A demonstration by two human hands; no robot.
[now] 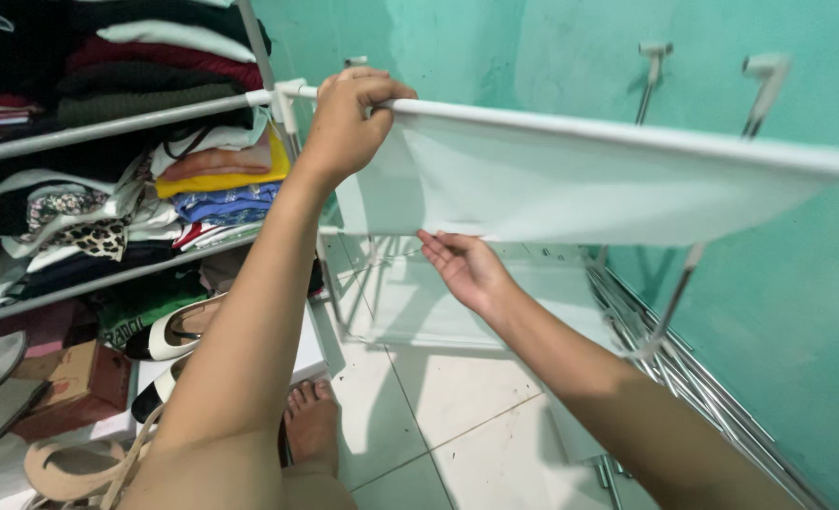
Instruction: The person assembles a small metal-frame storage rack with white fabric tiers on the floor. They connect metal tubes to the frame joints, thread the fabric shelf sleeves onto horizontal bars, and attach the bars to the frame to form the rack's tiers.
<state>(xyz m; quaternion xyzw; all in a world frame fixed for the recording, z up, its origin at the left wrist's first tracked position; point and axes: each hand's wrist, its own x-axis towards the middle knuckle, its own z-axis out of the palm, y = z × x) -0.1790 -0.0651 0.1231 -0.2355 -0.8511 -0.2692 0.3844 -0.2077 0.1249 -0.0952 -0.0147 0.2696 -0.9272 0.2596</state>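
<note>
With the left hand [348,118] closed around the white rod [570,127] by the far-left shelf corner, and the right hand [465,269], fingers loosely open, touching the white cloth panel's [551,189] lower edge, pulling evenly should keep it flat.

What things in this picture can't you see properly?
- Left hand: its fingertips curl behind the white rail, head view.
- White fabric shelf: its far right end is cut off by the frame edge.
- Folded clothes: the left part runs off the edge, and the dark ones blur together.
- Right hand: its fingertips are partly tucked under the fabric's lower edge.
</note>
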